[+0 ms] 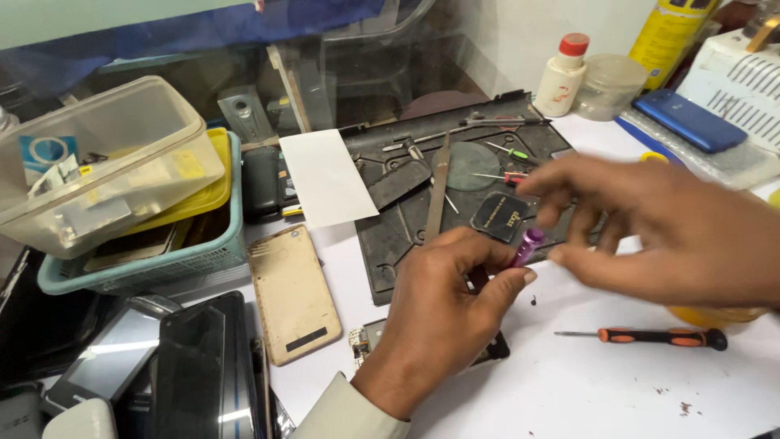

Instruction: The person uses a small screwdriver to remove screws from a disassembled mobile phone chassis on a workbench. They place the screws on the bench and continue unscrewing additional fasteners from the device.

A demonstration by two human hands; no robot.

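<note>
Just above the white bench [585, 382], the left hand [435, 313] has its fingers [504, 284] curled tight around a purple-capped tool [526, 246], whose tip is hidden, over a small phone part. Beside that cap the right hand [666, 232] hovers blurred, fingers loosely spread and holding nothing. Farther left, a teal basket [162, 260] carries a yellow tray and a tilted clear box [106, 162] of small parts.

White table [617, 382]; screwdriver [650, 336], gold phone cover [292, 294], perhaps a dark mat [390, 236].
</note>
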